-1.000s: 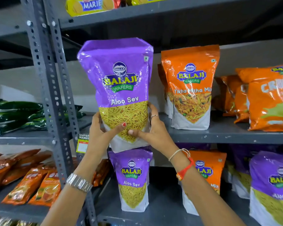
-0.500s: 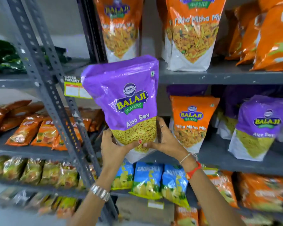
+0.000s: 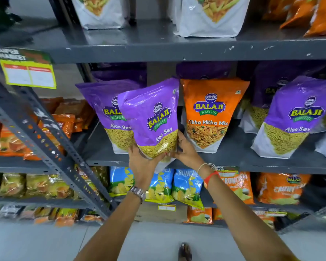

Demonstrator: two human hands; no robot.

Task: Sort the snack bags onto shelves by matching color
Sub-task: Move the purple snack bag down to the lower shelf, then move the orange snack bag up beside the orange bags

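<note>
I hold a purple Aloo Sev bag by its bottom with both hands. It tilts to the right at the front of the middle shelf. My left hand cups its lower left corner and my right hand grips its lower right edge. Right behind it on the left stands another purple Aloo Sev bag. An orange Tikha Mitha Mix bag stands upright just to its right. Further right is a third purple Aloo Sev bag, with more purple bags in shadow behind.
The upper shelf carries orange-and-white bags. Blue chip bags and orange Crunchex bags fill the lower shelf. A grey slotted upright runs diagonally at left, with orange packets beyond it. A price tag hangs upper left.
The purple bag has come down from the upper orange shelf to the middle shelf beside the other purple bags, and my view has tipped downward.
</note>
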